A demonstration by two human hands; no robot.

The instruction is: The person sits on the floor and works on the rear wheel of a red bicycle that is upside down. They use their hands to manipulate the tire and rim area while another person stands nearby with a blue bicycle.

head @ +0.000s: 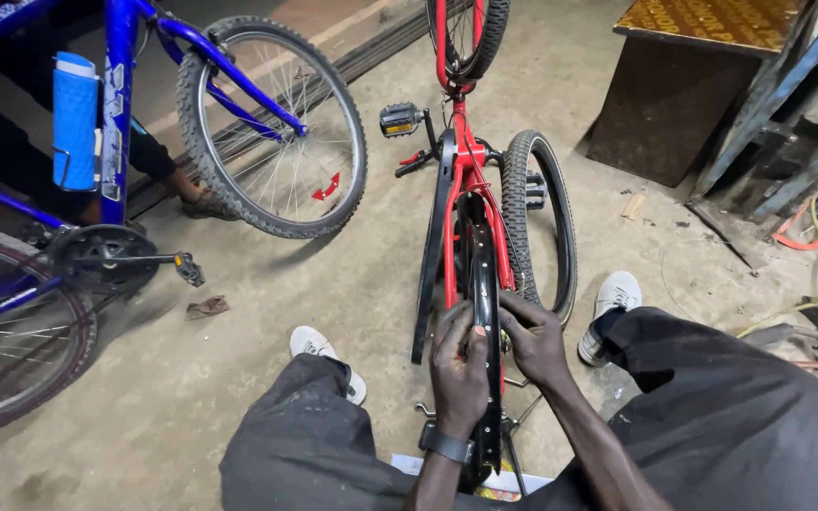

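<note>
**Bare black rim, both hands at its upper edge**

- Black rim (485,312): landmark for this entry. Stood on edge between the knees, spokes in, no tyre on it; lower end near a yellowish package by the lap.
- Left hand (458,374): on the near left flank of the rim, fingers curled and closed round it, thumb pressing into the channel; dark band at the wrist.
- Right hand (534,343): on the right flank, just across from the left, fingers bent and pinched at the rim edge. Something small possibly held there (cannot tell).
- Judgement on handling: best kept steady with one hand clamped while the other works; thumbs to stay in the channel, fingers clear of the spokes.
- White shoes (319,345): one each side of the rim, on the concrete floor.
- Loose tyre (546,222): just beyond the rim to the right, leaning, off its wheel.
- Red bicycle frame (461,156): directly beyond the rim, pedal out to the left.
- Blue bicycle (120,123): well left of the rim, bottle on its frame.
- Wooden box (688,85): far right, beyond the rim.
</note>
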